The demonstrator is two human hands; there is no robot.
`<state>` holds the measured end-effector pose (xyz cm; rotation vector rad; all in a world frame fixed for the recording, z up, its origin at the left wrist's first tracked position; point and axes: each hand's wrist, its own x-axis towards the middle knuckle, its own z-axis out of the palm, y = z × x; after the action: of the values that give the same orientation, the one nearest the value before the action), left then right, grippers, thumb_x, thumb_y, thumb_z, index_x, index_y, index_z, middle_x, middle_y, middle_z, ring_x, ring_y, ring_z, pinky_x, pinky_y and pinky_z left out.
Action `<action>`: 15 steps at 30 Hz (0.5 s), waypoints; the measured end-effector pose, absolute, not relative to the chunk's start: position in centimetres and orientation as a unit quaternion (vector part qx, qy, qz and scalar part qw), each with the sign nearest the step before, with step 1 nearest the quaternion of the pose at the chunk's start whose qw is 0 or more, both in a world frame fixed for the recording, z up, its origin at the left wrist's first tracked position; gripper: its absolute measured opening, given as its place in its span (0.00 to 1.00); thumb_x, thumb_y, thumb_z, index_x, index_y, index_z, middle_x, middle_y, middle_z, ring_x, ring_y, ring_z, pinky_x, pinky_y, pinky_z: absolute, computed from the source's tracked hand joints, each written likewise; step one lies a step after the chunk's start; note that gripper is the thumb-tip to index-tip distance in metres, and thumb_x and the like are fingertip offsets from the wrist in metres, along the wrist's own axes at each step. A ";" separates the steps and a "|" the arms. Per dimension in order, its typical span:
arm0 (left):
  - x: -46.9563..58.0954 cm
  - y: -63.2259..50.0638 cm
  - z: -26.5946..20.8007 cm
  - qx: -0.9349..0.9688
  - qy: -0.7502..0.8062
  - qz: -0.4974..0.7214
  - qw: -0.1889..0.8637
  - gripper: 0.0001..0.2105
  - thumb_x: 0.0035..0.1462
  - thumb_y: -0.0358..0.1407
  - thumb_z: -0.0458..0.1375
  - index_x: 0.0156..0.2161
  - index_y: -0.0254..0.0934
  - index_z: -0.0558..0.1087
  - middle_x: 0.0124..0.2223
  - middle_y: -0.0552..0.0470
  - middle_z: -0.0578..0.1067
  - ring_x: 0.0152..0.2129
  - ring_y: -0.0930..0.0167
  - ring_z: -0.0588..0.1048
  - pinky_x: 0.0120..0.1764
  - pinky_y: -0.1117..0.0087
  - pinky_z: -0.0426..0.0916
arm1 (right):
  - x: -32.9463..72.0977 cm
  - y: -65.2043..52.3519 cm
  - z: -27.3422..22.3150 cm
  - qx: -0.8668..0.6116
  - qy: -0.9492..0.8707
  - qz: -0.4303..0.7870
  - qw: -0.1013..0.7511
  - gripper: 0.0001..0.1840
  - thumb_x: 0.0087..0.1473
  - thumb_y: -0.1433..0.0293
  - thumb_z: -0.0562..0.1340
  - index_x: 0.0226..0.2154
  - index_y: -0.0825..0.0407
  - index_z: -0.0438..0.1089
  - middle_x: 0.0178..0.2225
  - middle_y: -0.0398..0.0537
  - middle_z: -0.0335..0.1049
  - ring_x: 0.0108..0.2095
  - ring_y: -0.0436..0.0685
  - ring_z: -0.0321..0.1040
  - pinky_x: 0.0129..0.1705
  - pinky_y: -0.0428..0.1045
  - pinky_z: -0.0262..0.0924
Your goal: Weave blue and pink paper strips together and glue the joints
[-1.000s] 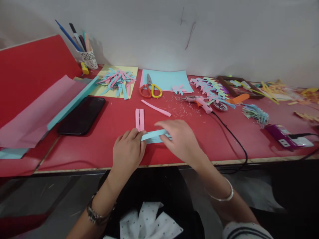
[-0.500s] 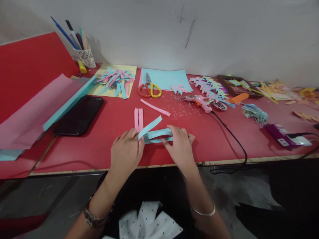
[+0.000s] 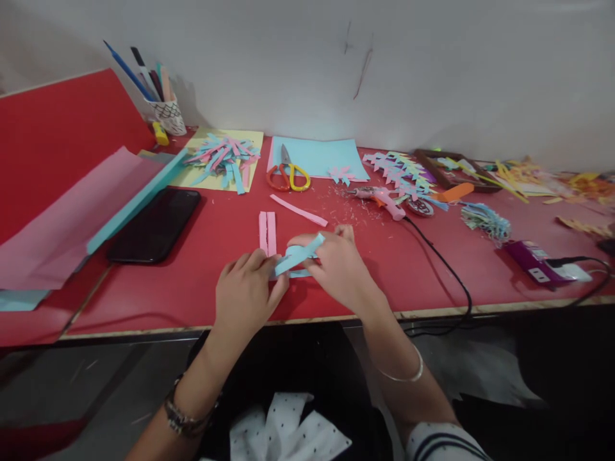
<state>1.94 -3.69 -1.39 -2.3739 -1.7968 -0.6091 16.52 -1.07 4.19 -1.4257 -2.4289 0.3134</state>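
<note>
Between my hands, low over the red table, are light-blue paper strips (image 3: 300, 254), one of them angled up to the right. My left hand (image 3: 245, 288) pinches their left end. My right hand (image 3: 339, 266) has its fingers closed around the right part of the strips, which it partly hides. Just beyond my left hand lie two pink paper strips (image 3: 268, 232) side by side. A single pink strip (image 3: 298, 210) rests slantwise farther back.
Scissors (image 3: 289, 176) lie on blue paper (image 3: 327, 157) at the back. A pink glue gun (image 3: 379, 198) with a black cord lies right. A phone (image 3: 156, 224) lies left, near pink paper (image 3: 81, 211). Cut strips (image 3: 223, 157) heap on yellow paper. A purple power block (image 3: 538, 262) sits far right.
My right hand has moved left, closer to my left hand, bringing the right part of the blue strips over. The strips now look bunched and shorter. My left hand stays nearly in place.
</note>
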 end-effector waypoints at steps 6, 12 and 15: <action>2.3 -3.5 -1.4 -0.767 -0.605 -0.206 0.058 0.16 0.53 0.44 0.48 0.29 0.36 0.73 0.29 0.47 0.73 0.29 0.63 0.71 0.32 0.64 0.61 | 16.0 -0.6 3.6 -0.436 -0.845 0.237 0.199 0.14 0.54 0.74 0.50 0.41 0.53 0.66 0.36 0.47 0.70 0.34 0.50 0.65 0.36 0.45 0.54; 2.5 -3.6 -1.1 -0.769 -0.607 -0.193 0.061 0.14 0.53 0.43 0.49 0.35 0.37 0.73 0.30 0.48 0.73 0.30 0.64 0.72 0.34 0.63 0.61 | 17.2 -0.4 1.8 -0.437 -0.834 0.272 0.200 0.13 0.48 0.80 0.52 0.36 0.54 0.66 0.38 0.48 0.67 0.40 0.51 0.63 0.43 0.47 0.56; 2.6 -3.7 -1.1 -0.766 -0.610 -0.192 0.064 0.14 0.53 0.42 0.49 0.37 0.38 0.73 0.30 0.48 0.73 0.30 0.64 0.72 0.35 0.63 0.60 | 17.3 -0.4 1.5 -0.456 -0.807 0.310 0.209 0.12 0.46 0.80 0.54 0.34 0.53 0.66 0.35 0.46 0.68 0.37 0.51 0.64 0.42 0.47 0.57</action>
<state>2.63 -3.68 -1.05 -2.3149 -1.8416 -0.5796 17.25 -0.40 1.47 -1.2687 -2.2462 0.8629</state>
